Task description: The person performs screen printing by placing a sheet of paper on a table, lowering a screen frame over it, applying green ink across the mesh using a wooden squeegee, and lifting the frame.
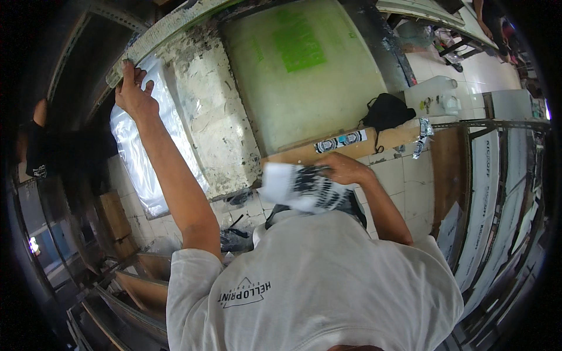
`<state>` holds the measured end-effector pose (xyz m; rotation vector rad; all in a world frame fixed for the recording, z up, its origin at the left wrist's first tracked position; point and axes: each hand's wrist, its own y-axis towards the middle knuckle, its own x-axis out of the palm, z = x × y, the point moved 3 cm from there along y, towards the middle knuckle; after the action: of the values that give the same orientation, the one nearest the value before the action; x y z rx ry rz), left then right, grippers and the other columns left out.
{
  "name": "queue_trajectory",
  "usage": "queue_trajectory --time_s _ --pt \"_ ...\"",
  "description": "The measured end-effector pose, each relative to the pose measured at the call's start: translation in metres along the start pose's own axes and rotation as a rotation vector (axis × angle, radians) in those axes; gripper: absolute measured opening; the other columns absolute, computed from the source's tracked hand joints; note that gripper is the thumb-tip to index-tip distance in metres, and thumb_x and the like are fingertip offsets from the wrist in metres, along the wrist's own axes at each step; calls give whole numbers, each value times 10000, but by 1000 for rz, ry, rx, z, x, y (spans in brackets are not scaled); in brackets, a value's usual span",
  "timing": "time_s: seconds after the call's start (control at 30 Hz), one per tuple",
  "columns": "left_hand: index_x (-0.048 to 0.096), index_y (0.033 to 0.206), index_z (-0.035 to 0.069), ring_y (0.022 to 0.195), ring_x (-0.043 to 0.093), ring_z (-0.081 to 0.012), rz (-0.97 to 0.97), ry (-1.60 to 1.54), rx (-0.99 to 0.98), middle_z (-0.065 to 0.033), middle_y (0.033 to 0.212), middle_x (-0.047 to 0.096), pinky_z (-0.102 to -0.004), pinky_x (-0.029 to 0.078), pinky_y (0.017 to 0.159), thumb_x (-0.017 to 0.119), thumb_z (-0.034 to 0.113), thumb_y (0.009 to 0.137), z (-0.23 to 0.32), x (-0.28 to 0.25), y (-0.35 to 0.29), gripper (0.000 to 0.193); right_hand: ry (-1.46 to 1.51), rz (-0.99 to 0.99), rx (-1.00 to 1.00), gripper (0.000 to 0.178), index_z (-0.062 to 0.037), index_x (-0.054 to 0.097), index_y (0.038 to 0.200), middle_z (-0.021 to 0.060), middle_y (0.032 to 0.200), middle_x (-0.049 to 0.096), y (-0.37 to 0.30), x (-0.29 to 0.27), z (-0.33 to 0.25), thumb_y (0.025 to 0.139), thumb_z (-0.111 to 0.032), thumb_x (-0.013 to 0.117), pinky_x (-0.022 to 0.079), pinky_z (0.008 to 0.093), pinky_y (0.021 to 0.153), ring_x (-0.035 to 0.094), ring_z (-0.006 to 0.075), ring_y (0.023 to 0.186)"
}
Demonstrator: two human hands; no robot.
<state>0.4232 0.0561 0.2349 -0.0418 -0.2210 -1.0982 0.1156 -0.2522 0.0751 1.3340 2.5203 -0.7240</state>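
Note:
My left hand (137, 98) reaches far out to the table's left edge, beside the upper end of some clear plastic sheeting (146, 155). Its index finger is stretched out by the pale end of a rail (115, 74), with the thumb apart. The sheeting drapes over the edge of the stained, whitish tabletop (213, 117). Close to my body, my right hand (345, 169) is closed on a white piece with black print (304, 186). Motion blurs it, and whether it is paper or cloth cannot be told.
A screen-printing frame (304, 99) with green marks covers the table's middle. Along its near side runs a cardboard strip (404, 136) with black-and-white stickers, and a black cloth item with strings (390, 111) lies on it. Panels fill racks on both sides; another person (36, 137) is at left.

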Motion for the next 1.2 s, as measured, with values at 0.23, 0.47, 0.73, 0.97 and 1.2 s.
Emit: queue_trajectory --time_s 0.23,0.47,0.73,0.97,1.2 --pt "613 917 79 714 566 -133 22 18 5 -22 790 605 -304 378 587 750 296 815 -2 -5 -7 276 75 -4 425 343 -33 635 1093 186 1140 628 -42 58 140 761 -84 568 453 395 917 583 351 1064" --pt "599 932 77 726 572 -135 9 27 15 -26 802 607 -289 387 564 743 301 824 1 -4 -9 287 -242 482 209 385 -112 634 1114 125 1180 618 36 128 255 773 -287 606 413 479 950 557 318 1126" --pt "600 952 78 741 584 -137 25 20 12 -18 819 614 -285 399 568 750 308 814 -4 -21 -10 308 -442 -509 369 454 -48 611 1129 207 1041 647 11 110 148 781 -338 650 452 456 883 600 373 1002" --pt "589 903 84 702 545 -115 85 -147 88 -15 814 609 -252 387 537 756 293 812 -18 -3 -15 283 -339 1012 -249 496 26 545 1217 245 1184 576 -2 -144 -101 780 -149 698 395 465 986 523 405 1139" --pt "247 1424 14 771 557 -147 156 -239 244 -82 978 619 -287 443 584 664 208 886 -31 27 -29 708 -1170 1400 -300 610 4 505 1279 226 1330 473 70 -303 -128 826 -383 631 158 542 1120 368 425 1269"
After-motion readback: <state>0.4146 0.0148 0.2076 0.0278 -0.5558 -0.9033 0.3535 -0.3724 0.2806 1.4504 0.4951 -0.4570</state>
